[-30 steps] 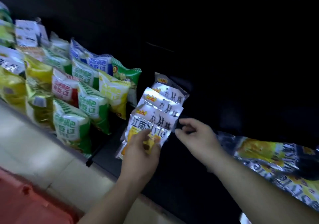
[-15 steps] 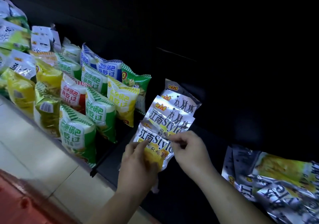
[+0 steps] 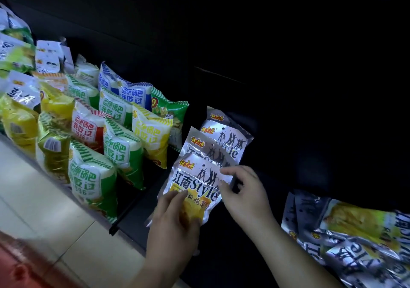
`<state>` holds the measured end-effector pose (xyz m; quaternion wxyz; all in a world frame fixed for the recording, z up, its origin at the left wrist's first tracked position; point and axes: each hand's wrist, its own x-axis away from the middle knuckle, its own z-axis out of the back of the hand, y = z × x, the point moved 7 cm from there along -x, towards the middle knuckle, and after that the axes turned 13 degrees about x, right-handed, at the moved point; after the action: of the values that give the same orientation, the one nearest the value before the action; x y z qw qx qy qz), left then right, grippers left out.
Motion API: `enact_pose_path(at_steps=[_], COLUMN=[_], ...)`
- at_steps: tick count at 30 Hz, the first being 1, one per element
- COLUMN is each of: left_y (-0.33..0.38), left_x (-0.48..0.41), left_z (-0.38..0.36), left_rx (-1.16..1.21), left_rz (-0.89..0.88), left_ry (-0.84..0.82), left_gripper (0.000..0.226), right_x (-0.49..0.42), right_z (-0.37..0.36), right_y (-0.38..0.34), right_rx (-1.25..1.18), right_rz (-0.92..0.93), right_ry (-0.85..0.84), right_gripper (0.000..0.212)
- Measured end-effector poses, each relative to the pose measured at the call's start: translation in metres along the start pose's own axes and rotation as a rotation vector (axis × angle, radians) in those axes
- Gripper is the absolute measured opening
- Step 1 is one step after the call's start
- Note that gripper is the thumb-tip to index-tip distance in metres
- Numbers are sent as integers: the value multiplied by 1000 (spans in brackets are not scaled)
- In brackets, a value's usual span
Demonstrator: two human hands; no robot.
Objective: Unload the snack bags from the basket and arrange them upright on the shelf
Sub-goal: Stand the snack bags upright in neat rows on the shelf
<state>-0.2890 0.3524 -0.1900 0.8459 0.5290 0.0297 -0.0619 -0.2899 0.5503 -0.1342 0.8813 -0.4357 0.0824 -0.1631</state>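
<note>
Head view: a dark shelf [image 3: 142, 212] runs from lower centre up and right, and its front edge meets pale floor [image 3: 44, 210] at the left. A black rail [image 3: 127, 212] splits it. Left of the rail stand striped bags [image 3: 123, 148] in tight rows, overlapped too much to count. Among them are one red-striped and one yellow-striped bag.

Just right of the rail, four silver bags [image 3: 224, 137] stand one behind another, the row running back from the front edge. Right of the row is a stretch of bare shelf, then a pile [image 3: 346, 228] of like bags lying flat and overlapped, number unclear.

The front bag [image 3: 195, 181] stands nearest the edge, upright and leaning back a little. Its long axis is near vertical, the top seam is up, and the print faces the camera.

The left grip [image 3: 175, 223] curls around the front bag's lower yellow part from below. The right grip [image 3: 246, 194] pinches its upper right edge between thumb and forefinger, the other fingers loosely bent.

A blurred red object [image 3: 20, 267] sits at the lower left corner, on the floor side.
</note>
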Motion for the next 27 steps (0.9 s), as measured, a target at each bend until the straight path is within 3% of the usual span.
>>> enact_pose_path(at_steps=[4,9,15,18,22,27], left_y=[-1,-5,0,3,-6,-14], left_x=[2,4,9,21,29,30], left_z=[-1,-2,6,18,22,16], left_rx=[14,1,99,46,-87,-138], left_rz=[0,-7,-25,-83,-95,-24], left_ry=[9,-16,2,52,60,14], left_gripper=[65,67,60,55,58,64], right_x=[10,5,4,11,22,25], right_z=[5,-1,6,8,-10,-24], right_y=[-9,1,13,20,23,31], right_rx=[165,69,21,85,150,214], right_rz=[135,47,-51,-54,-22,-116], right_ry=[35,-66,11,68,16,-71], right_gripper=[23,60,75,69,51,53])
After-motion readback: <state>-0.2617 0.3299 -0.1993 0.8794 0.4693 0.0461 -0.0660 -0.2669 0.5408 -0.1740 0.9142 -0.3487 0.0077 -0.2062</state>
